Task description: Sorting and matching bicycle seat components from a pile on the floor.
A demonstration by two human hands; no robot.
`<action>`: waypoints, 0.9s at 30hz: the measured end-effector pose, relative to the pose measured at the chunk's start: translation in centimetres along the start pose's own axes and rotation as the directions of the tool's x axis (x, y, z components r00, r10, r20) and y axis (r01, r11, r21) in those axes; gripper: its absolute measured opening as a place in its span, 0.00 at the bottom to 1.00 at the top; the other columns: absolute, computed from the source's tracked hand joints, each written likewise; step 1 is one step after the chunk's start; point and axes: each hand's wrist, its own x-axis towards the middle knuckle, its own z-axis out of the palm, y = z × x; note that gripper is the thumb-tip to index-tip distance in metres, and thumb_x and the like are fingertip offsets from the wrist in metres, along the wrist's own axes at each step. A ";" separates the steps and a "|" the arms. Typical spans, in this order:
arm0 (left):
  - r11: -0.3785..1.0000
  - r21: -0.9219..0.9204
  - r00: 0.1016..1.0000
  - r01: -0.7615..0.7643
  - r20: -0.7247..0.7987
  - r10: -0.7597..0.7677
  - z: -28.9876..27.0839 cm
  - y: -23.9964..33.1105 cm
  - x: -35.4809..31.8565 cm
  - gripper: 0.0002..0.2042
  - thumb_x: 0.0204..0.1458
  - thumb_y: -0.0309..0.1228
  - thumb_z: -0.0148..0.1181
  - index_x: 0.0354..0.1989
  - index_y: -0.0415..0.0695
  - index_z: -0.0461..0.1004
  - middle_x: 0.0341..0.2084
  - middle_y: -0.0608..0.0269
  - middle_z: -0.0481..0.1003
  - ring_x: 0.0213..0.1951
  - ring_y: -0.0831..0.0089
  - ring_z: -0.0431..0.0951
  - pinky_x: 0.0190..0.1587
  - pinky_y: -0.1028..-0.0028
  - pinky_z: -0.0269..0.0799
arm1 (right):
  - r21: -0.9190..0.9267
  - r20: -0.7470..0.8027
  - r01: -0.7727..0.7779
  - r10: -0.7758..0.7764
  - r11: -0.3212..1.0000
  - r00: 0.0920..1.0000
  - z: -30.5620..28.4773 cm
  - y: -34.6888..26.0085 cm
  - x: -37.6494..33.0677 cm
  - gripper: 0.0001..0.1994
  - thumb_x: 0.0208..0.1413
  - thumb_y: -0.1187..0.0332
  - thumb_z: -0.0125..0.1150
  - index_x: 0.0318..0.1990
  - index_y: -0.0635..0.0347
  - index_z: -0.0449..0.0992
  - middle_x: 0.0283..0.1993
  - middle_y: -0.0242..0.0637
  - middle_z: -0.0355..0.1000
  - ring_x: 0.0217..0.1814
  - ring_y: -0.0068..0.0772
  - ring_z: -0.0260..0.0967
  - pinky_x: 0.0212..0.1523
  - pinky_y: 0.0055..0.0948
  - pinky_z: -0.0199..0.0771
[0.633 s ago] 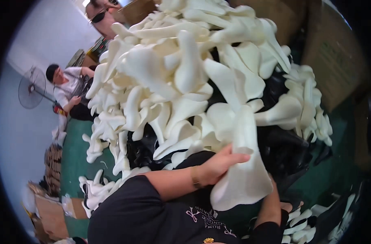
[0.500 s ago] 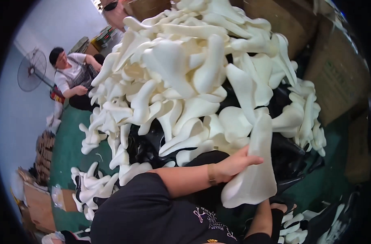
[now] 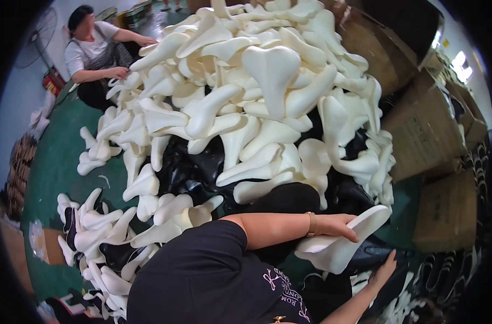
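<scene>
My left hand (image 3: 340, 225) lies over a white foam saddle-shaped piece (image 3: 337, 248) and grips it from above; a gold bracelet sits on that wrist. The piece lies almost flat at the lower right, in front of a tall heap of the same white foam pieces (image 3: 256, 97). My right hand (image 3: 385, 268) shows just below it, fingers spread, resting against black material (image 3: 364, 254) under the piece. Black covers (image 3: 186, 167) lie mixed into the foot of the heap.
More white pieces and black covers (image 3: 94, 232) are scattered on the green floor (image 3: 51, 162) at the left. Cardboard boxes (image 3: 424, 140) stand stacked on the right. A seated person (image 3: 92, 43) works at the heap's far left, with a fan (image 3: 35, 38) behind.
My left hand has carried the white piece down and to the right, tipping it from upright to nearly flat. My right hand has come into view below it.
</scene>
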 end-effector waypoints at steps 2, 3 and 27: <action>0.999 -0.036 1.000 -0.023 0.020 0.023 1.3 -1.2 0.1 0.29 0.45 0.34 0.67 0.55 0.39 0.64 0.44 0.61 0.72 0.47 0.75 0.70 0.52 0.71 0.66 | -0.085 -0.078 -0.083 0.076 0.993 0.994 -0.2 0.4 -1.0 0.28 0.60 0.53 0.54 0.56 0.72 0.65 0.54 0.47 0.68 0.51 0.38 0.68 0.55 0.32 0.66; 0.996 -0.081 0.999 -0.040 -0.005 0.040 1.5 -2.6 0.0 0.27 0.45 0.33 0.67 0.54 0.39 0.65 0.43 0.62 0.72 0.46 0.75 0.70 0.52 0.71 0.67 | -0.159 -0.109 -0.124 0.108 0.979 0.988 0.9 0.7 -2.2 0.30 0.59 0.52 0.55 0.57 0.72 0.64 0.54 0.47 0.68 0.52 0.39 0.68 0.56 0.32 0.65; 0.849 -0.481 0.909 0.218 -0.216 -0.356 0.0 -4.3 -0.3 0.29 0.61 0.57 0.37 0.53 0.44 0.70 0.42 0.61 0.77 0.41 0.71 0.78 0.46 0.72 0.74 | -0.420 0.084 0.450 -0.460 0.788 0.884 5.9 -0.2 -13.8 0.13 0.50 0.78 0.63 0.45 0.62 0.78 0.30 0.37 0.75 0.27 0.20 0.67 0.30 0.19 0.66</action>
